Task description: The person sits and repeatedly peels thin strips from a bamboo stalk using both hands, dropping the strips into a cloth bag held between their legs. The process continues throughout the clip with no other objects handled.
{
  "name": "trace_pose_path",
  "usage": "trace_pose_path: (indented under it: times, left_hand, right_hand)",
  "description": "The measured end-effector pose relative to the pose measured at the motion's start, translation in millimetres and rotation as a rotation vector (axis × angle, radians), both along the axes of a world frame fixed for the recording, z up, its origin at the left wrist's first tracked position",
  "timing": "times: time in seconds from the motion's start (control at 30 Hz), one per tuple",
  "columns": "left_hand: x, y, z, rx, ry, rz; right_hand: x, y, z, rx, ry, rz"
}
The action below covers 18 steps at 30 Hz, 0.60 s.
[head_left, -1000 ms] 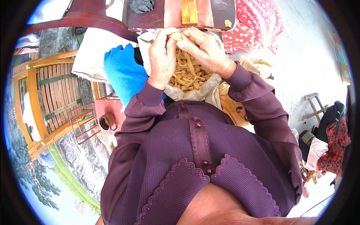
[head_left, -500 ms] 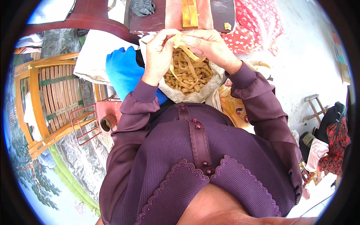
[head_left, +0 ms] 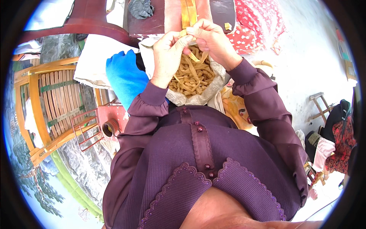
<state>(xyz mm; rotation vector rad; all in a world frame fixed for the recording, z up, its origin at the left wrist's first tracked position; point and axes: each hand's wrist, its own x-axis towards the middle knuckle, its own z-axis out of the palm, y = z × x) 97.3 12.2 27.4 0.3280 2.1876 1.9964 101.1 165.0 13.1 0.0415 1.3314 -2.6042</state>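
My left hand and my right hand meet over an open white woven sack, both pinching a pale yellow strip whose end dangles between them. The sack holds many tan folded or curled pieces, with some longer strips on top. Just beyond my fingertips, a yellow wooden bar lies on a pink pad on a dark board. A crumpled grey cloth and a small yellow piece rest on that board.
Blue cloth, white cloth, a slatted wooden chair and a red stand with a cup are at left. Red floral fabric lies behind at right, a small wooden stool and piled clothes farther right.
Both hands have shifted, the right one rising toward the wooden bar. A length of the yellow strip came to hang down since a second ago and is still held between the fingers.
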Motion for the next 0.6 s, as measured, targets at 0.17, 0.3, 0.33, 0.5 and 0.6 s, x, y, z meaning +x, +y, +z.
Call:
trace_pose_path:
  times: [0.17,0.3,0.33,0.5,0.6]
  left_hand:
    - [1.6,-2.8,3.7,0.088,-0.226,-0.177]
    - [19.7,6.3,24.1,0.334,-0.454,-0.226]
    - [24.4,5.6,29.3,0.293,-0.394,-0.277]
    - [33.5,-3.9,44.8,0.138,-0.255,-0.332]
    - [8.4,-25.1,32.7,-0.163,-0.134,-0.312]
  right_hand:
    - [0.0,0.3,3.8,0.006,-0.121,-0.009]
    - [-11.3,-4.2,-3.1,0.174,0.087,-0.160]
    - [-12.7,-2.4,-3.4,0.192,0.115,-0.163]
    - [-14.9,-1.5,-3.1,0.377,0.223,-0.260]
    - [-17.7,1.3,-14.8,0.597,0.154,-0.331]
